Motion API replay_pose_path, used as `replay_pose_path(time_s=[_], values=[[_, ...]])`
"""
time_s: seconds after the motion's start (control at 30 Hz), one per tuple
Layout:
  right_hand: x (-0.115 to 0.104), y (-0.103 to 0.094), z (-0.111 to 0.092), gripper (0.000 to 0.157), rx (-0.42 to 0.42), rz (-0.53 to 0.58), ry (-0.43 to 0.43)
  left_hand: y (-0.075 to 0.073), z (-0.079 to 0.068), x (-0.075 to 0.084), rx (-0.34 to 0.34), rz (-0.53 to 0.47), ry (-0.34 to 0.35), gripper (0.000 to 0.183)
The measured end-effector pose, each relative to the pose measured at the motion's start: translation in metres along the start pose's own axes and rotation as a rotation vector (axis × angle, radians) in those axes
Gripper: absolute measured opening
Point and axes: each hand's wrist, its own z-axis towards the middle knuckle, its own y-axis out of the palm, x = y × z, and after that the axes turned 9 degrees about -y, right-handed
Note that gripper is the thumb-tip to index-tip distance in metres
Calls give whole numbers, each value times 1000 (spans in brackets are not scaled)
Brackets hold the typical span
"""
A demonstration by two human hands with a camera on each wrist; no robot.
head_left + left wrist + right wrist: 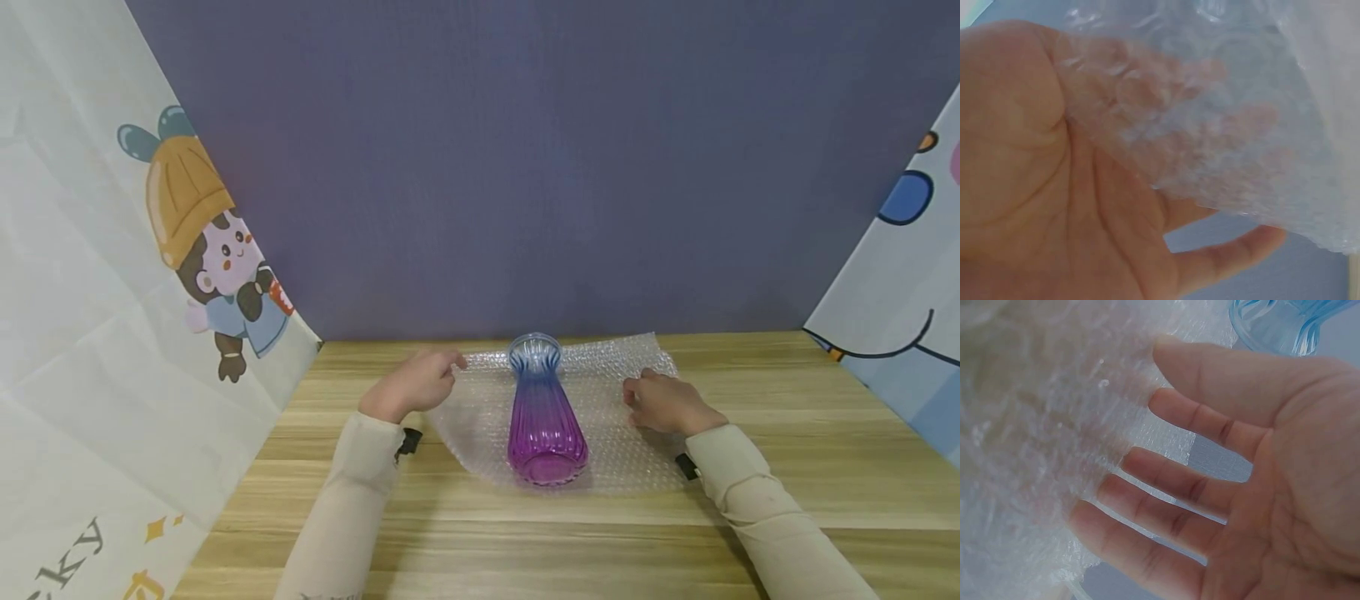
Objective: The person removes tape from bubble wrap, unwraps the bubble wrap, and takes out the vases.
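A ribbed glass vase [547, 417], blue at its neck and purple at its base, appears to lie on its side with the mouth toward the back wall. Under it spreads a sheet of clear bubble wrap [615, 450]. My left hand [420, 385] is at the sheet's back left corner; in the left wrist view the wrap [1210, 156] drapes over its extended fingers. At the right edge, my right hand [667, 402] touches the wrap [1035, 425] with nearly straight fingers. The blue rim of the vase [1272, 331] shows beyond the right thumb.
The wood-grain table [465, 550] meets a plain dark blue-grey wall [540, 167] just behind the wrap. Pale printed sheets with cartoon figures hang at the left [75, 250] and right [922, 275] sides.
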Motion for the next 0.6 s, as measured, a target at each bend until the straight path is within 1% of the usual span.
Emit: replay_pose_path(time_s=[0.13,0.2,0.33,0.47,0.6], values=[[9,-1,5,19,-1,-3,-11,3,4,1,-93,4,-80,40],[13,-1,7,20,0,-5,-18,5,6,2,-123,11,-102,40],[21,-2,12,20,-2,-12,-32,10,12,5,-150,11,-121,39],[29,-3,17,20,-8,-14,-45,13,17,7,-160,2,-144,39],[37,-4,21,20,-14,-14,-58,14,22,10,-166,24,-160,37]])
